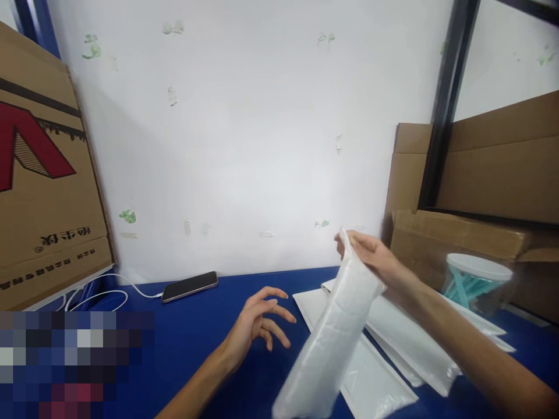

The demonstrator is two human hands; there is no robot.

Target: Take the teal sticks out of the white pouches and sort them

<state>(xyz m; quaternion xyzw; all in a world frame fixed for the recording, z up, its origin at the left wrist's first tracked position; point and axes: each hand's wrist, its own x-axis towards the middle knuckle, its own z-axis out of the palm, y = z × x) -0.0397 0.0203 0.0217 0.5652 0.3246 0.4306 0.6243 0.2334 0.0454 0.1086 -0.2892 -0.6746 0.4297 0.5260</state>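
A long white plastic-wrapped packet (334,334) hangs at a slant from my right hand (371,253), which pinches its upper end. The packet's contents do not show. To its left, my left hand (264,320) is held over the blue table with fingers spread and nothing in them. Beneath and behind the packet lie several flat white packets (379,378), partly covered by it and by my right forearm.
A black phone (190,286) with a white cable lies on the blue table (183,331) by the white wall. At left stands a printed cardboard box (48,174). A white-lidded clear tub (478,276) with teal sticks and more cardboard (458,233) stand at right.
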